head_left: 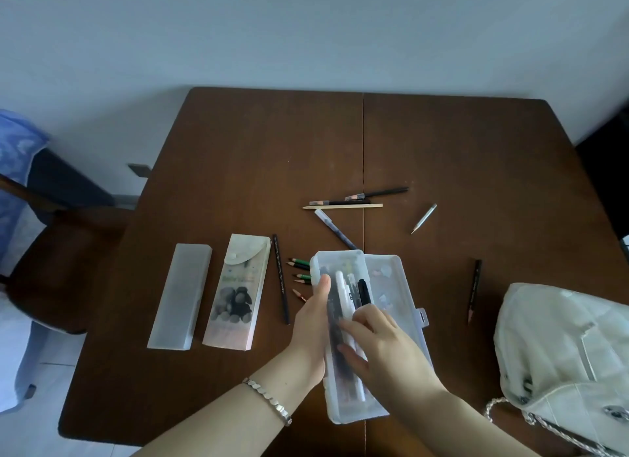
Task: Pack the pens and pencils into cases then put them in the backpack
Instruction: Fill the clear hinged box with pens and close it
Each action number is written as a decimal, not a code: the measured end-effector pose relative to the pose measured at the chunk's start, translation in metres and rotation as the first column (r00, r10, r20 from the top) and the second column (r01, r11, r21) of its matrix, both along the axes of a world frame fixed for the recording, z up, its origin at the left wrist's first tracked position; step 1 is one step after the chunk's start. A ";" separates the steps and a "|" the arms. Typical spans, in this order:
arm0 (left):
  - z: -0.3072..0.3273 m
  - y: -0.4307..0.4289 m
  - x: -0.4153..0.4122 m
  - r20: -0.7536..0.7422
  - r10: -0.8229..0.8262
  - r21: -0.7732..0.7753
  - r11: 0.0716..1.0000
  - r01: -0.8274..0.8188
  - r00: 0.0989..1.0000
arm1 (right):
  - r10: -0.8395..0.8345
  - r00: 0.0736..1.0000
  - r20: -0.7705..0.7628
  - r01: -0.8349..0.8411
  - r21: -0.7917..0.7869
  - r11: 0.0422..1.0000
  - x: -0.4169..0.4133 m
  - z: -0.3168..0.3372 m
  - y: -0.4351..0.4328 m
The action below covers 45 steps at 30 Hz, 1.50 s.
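We steady clear plastic case (405, 288), lid open, left hand (311, 327) cupped on its side; right hand (381, 340) spread, fingertips pressing pens (354, 296) flat inside. Still filling case: loose pencils (301, 272) beside it next, white backpack (565, 351) waiting at right

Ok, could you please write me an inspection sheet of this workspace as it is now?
Surface: brown wooden table, a seam down the middle.
Job's things: clear plastic case open, pens inside; frosted case and printed case closed; white backpack at the right edge.
Clutter: loose pencils beyond the open case, a dark pencil and short green pencils to its left, another pencil to its right.
Grippers: left hand holds the open case; right hand lies on the pens.
Cables: nothing seen.
Surroundings: pale wall, chair at left.
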<state>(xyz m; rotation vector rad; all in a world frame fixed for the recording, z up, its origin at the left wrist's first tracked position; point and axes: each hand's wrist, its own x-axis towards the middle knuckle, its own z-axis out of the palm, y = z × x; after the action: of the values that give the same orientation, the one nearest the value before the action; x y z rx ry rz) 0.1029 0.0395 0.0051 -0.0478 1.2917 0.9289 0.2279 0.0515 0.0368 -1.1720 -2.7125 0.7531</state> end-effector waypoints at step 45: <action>0.022 0.056 -0.044 -0.027 0.245 0.112 0.964 -0.241 0.969 | -0.115 0.971 -0.210 0.118 0.000 0.993 -0.069 0.011 0.062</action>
<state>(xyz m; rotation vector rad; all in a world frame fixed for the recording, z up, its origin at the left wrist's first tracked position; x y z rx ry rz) 0.0585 0.0954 0.0273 -0.1053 1.2895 1.2150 0.1589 0.1133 0.0481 -1.1651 -2.4511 0.7938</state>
